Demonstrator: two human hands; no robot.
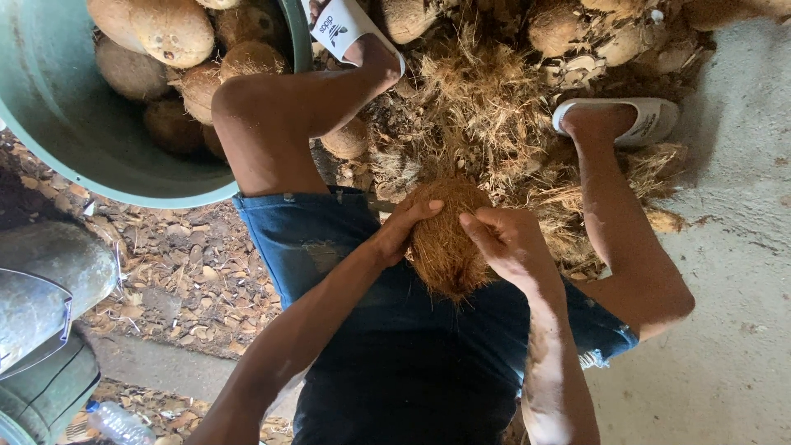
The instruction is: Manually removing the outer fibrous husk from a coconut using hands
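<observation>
over the lap, between the knees, a husked coconut [445, 239] sits gripped from both sides: left hand [404, 231] fingers curl over its top edge, right hand [511, 243] fingers press its flank. the green tub of coconuts [74, 124] crowds the left; bare concrete floor [733, 247] lies right.

Two hands [404, 231] [511, 243], one held coconut [445, 239], two slippers [342, 29] [638, 119], one tub [58, 107]

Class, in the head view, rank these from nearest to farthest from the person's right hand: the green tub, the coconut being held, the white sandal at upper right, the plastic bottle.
1. Coconut: held in the right hand.
2. White sandal: upper right.
3. Green tub: upper left.
4. Plastic bottle: bottom left corner.
</observation>
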